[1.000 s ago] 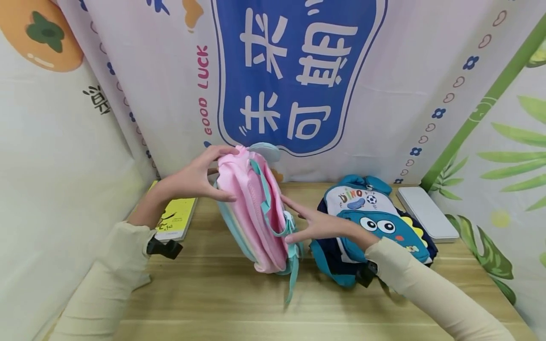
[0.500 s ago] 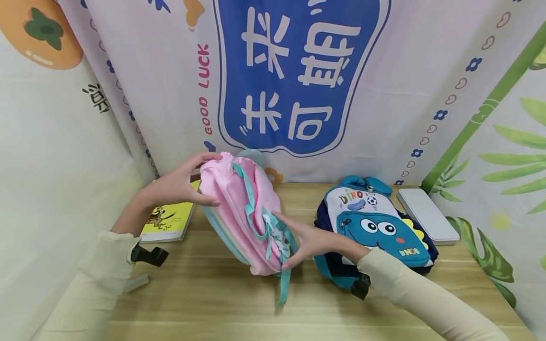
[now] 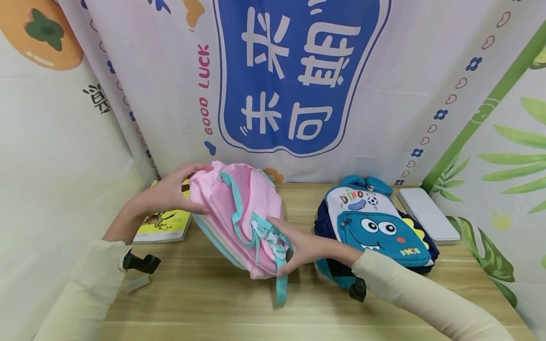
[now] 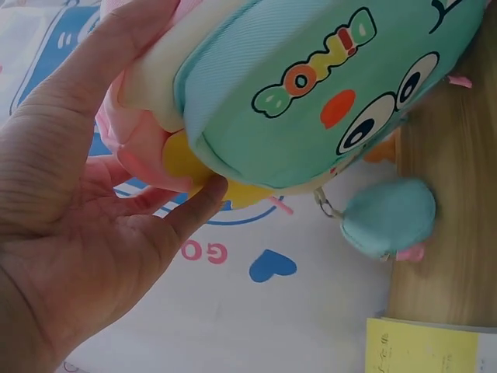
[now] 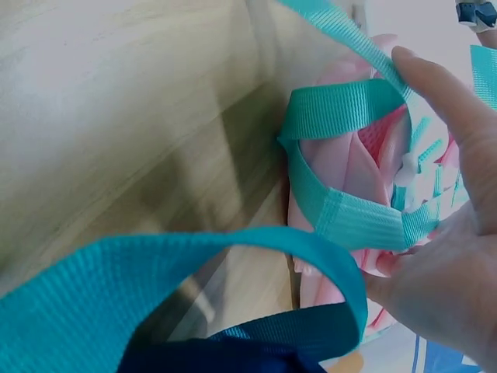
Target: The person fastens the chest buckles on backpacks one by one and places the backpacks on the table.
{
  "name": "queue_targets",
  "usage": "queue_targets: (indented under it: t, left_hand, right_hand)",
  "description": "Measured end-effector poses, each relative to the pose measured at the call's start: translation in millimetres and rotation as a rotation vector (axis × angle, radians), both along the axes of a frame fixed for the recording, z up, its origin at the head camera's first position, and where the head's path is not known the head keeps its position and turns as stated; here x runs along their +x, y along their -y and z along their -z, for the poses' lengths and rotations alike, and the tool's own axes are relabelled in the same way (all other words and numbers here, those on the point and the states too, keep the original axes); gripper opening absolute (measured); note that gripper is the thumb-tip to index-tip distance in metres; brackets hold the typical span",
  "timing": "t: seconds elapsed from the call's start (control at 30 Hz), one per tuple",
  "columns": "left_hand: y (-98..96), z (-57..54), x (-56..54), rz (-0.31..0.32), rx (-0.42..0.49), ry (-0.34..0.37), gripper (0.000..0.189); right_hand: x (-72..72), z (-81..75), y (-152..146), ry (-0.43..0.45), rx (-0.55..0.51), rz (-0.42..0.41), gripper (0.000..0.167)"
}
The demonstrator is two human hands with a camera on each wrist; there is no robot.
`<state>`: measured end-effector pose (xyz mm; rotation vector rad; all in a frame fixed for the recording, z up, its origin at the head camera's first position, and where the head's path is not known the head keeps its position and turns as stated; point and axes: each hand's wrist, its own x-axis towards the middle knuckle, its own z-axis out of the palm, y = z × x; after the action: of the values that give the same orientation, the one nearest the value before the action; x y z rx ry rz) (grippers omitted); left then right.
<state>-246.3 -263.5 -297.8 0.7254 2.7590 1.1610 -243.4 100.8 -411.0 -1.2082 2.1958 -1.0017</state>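
A pink backpack (image 3: 266, 194) is held tilted over the table, its teal-strapped back facing right. My left hand (image 3: 164, 192) grips its upper left end, thumb on the near side. In the left wrist view, the backpack's turquoise front pocket (image 4: 295, 109) shows cartoon eyes, and a small round turquoise pouch (image 4: 388, 217) hangs from a ring. My right hand (image 3: 304, 246) holds the lower right end, fingers and thumb spread around the strap side. A loose teal strap end (image 3: 281, 286) dangles below it. The right wrist view shows looped teal straps (image 5: 349, 214) by the thumb and fingers.
A blue dinosaur backpack (image 3: 384, 232) lies on the wooden table (image 3: 222, 308) to the right, beside a white flat box (image 3: 428, 215). A yellow book (image 3: 164, 229) lies behind my left forearm. Near that sleeve is a small greyish block (image 3: 137, 283). Printed cloth hangs behind.
Both hands have carried the pink backpack left and slightly lower, and it leans further over. Its strap side now faces the head camera more. The blue backpack has stayed in place.
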Motion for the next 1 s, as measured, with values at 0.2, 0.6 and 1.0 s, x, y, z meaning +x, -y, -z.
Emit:
queue_targets:
  t: [0.2,0.6,1.0]
  left_hand:
    - [4.3,3.6,4.9,-0.044,-0.054,0.059,0.099]
    - [14.4,38.7,9.0,-0.021,-0.080,0.100,0.104]
    - [21.6,61.7,11.2,0.005,-0.064,0.215,0.109]
  right_hand:
    - [3.6,0.4,1,0.009,0.061,0.031,0.126]
    - [-0.1,3.9,-3,-0.005,0.133,0.032,0.119]
    - [-11.7,-4.7,-6,-0.002,0.206,0.010,0.116]
